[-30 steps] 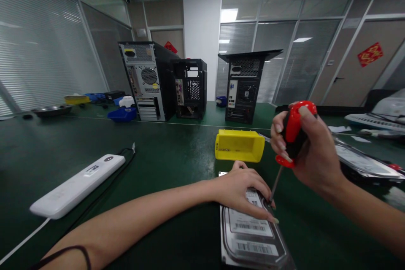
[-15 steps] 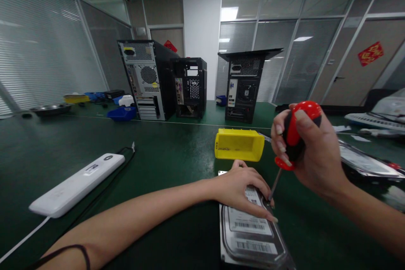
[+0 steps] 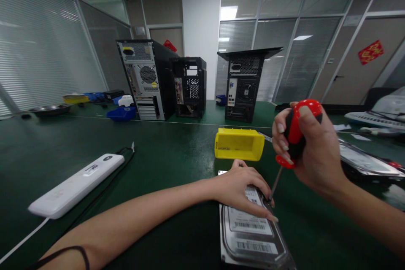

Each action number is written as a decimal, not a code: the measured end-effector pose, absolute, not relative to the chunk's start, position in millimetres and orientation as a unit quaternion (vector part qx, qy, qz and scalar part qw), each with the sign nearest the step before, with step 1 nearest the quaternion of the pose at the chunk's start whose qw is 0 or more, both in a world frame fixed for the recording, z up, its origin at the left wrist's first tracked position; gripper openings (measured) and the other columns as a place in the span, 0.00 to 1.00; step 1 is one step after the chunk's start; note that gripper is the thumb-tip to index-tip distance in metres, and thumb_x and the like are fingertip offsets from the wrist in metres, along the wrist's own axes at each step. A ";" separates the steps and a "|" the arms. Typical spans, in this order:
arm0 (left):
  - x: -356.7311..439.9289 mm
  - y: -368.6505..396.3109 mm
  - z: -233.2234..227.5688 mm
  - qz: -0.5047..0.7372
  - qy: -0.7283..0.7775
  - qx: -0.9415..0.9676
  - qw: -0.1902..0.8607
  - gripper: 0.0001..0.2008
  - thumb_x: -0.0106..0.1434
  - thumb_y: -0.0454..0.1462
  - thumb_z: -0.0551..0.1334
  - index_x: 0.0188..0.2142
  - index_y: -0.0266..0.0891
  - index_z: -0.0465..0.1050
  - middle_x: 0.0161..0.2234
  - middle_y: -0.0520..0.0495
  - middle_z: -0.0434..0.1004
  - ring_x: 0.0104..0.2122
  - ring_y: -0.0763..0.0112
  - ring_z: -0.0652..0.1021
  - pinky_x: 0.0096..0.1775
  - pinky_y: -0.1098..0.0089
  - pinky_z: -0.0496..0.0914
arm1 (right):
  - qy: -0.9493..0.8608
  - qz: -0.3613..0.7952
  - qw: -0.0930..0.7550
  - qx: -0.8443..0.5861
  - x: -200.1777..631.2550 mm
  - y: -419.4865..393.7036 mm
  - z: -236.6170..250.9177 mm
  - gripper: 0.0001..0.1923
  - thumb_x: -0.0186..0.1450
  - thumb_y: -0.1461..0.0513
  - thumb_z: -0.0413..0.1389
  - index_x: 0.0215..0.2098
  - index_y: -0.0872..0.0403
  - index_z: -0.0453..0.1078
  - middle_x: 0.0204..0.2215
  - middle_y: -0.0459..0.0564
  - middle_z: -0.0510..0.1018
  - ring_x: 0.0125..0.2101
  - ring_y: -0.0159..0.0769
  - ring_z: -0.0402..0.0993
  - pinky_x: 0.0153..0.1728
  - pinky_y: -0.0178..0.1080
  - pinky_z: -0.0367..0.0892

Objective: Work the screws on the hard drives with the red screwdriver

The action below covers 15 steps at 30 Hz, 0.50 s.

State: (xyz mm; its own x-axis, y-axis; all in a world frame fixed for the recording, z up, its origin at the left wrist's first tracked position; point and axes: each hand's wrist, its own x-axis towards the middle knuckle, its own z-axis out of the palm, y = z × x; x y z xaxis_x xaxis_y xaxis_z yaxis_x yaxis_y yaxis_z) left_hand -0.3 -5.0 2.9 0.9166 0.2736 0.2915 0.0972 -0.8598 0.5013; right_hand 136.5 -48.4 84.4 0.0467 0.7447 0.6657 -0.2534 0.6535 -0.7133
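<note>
A silver hard drive (image 3: 253, 247) with white barcode labels lies label side up on the green table, near its front edge. My left hand (image 3: 245, 187) rests across the drive's far half and grips it, pressing it to the table. The fingers reach its right edge and cover part of the label. In my right hand (image 3: 311, 147) is a screwdriver (image 3: 294, 128) with a red and black handle, held upright with a slight tilt. Its metal shaft runs down to the drive's right edge beside my left fingertips, where the tip's exact contact is hidden.
Beyond the drive a yellow plastic bin (image 3: 239, 154) lies with its opening towards me. A white power strip (image 3: 77, 185) with a cable is at left. Several black computer cases stand at the back, one of them (image 3: 243, 86) behind the bin. Another drive (image 3: 367, 158) lies at right.
The screwdriver handle and my right hand have shifted very slightly to the right. My left hand and the hard drive have stayed in place.
</note>
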 end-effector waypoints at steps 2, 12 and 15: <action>-0.2 -5.4 3.1 0.181 0.095 0.948 0.242 0.11 0.55 0.45 0.66 0.36 0.44 0.73 0.42 0.54 0.77 0.46 0.68 0.73 0.47 0.66 0.52 | -0.587 0.362 0.693 -0.213 136.1 -48.6 84.8 0.10 0.62 0.57 0.55 0.30 0.50 0.57 0.21 0.39 0.67 0.12 0.23 0.58 0.06 0.25 0.54; -0.5 -4.9 2.1 0.184 0.086 0.948 0.245 0.12 0.55 0.44 0.67 0.37 0.43 0.74 0.41 0.54 0.77 0.46 0.68 0.72 0.47 0.66 0.51 | -0.583 0.358 0.699 -0.209 135.8 -48.7 84.5 0.11 0.61 0.56 0.56 0.31 0.50 0.57 0.21 0.39 0.67 0.12 0.23 0.58 0.06 0.25 0.54; -0.4 -4.5 2.1 0.182 0.090 0.947 0.249 0.11 0.55 0.44 0.66 0.36 0.43 0.74 0.42 0.54 0.77 0.46 0.68 0.72 0.47 0.66 0.51 | -0.582 0.358 0.699 -0.208 136.0 -48.6 84.6 0.11 0.61 0.56 0.56 0.30 0.50 0.57 0.21 0.39 0.67 0.12 0.24 0.58 0.06 0.25 0.54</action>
State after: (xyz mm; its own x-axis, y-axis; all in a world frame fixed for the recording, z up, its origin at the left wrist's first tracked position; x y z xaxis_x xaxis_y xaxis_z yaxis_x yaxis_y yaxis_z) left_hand -0.4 -4.5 2.1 0.9176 0.2604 0.3004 0.0791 -0.8601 0.5039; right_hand 136.0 -48.6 84.6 0.0650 0.7437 0.6653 -0.2585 0.6565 -0.7086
